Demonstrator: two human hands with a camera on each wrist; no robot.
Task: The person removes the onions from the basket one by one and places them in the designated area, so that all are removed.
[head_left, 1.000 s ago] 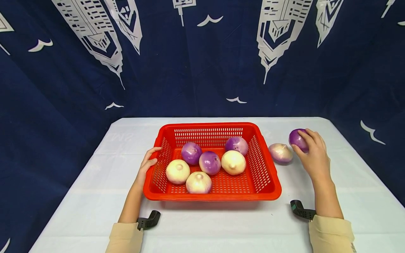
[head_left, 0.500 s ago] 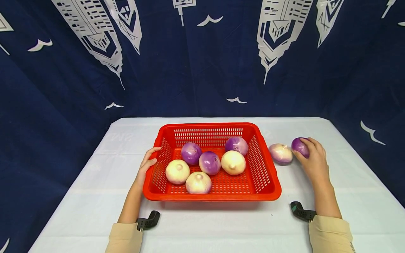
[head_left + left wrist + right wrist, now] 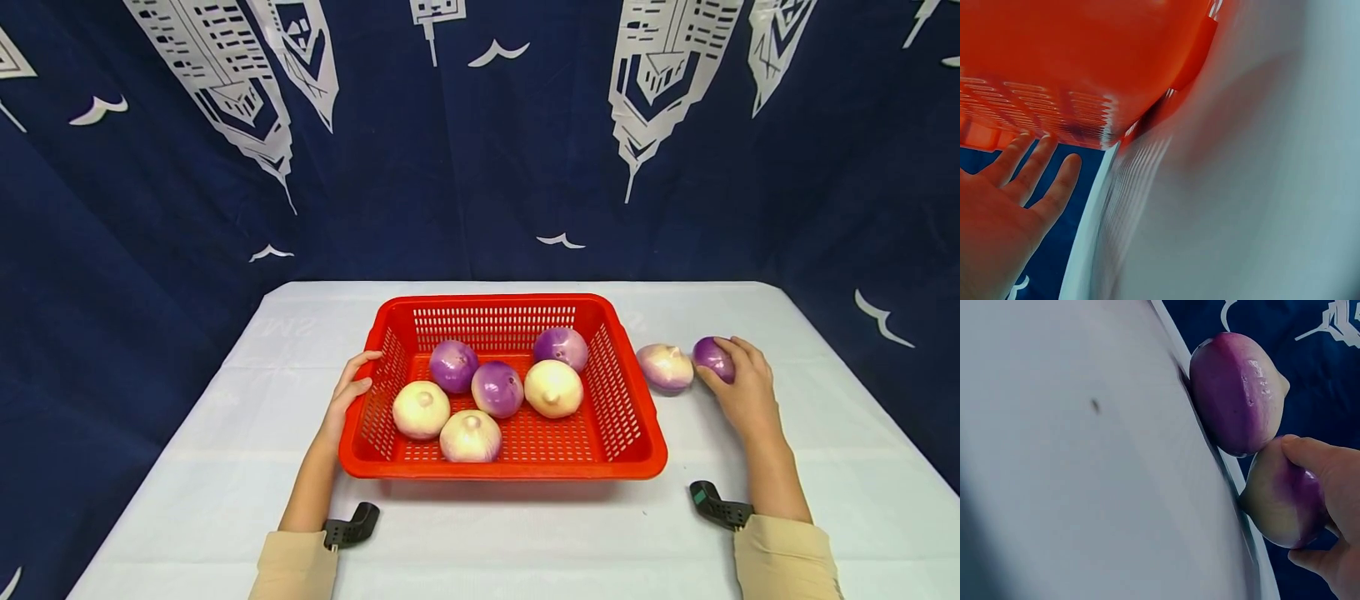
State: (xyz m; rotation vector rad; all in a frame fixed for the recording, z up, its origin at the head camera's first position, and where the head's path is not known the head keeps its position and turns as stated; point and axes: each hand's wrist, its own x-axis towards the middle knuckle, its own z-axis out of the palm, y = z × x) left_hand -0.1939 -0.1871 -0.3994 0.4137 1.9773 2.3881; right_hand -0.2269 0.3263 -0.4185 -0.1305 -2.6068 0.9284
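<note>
A red plastic basket (image 3: 630,433) stands mid-table with several purple and white onions inside, such as a purple one (image 3: 497,387) and a white one (image 3: 422,408). My left hand (image 3: 351,390) rests with straight fingers (image 3: 1035,169) against the basket's left wall (image 3: 1085,69). To the right of the basket my right hand (image 3: 741,385) grips a small purple onion (image 3: 711,358) low on the table. It touches a pale purple onion (image 3: 665,367) lying there. The right wrist view shows the held onion (image 3: 1282,500) against the other onion (image 3: 1235,400), with my fingers (image 3: 1329,472) curled round it.
The table (image 3: 525,542) wears a white cloth. A dark blue curtain (image 3: 480,167) with white prints hangs behind and at both sides. Black wrist-camera mounts (image 3: 352,525) (image 3: 716,507) jut from my sleeves near the front edge.
My right hand has come down toward me with the purple onion, from above the table to beside the pale purple onion. The left hand and basket have not moved.
</note>
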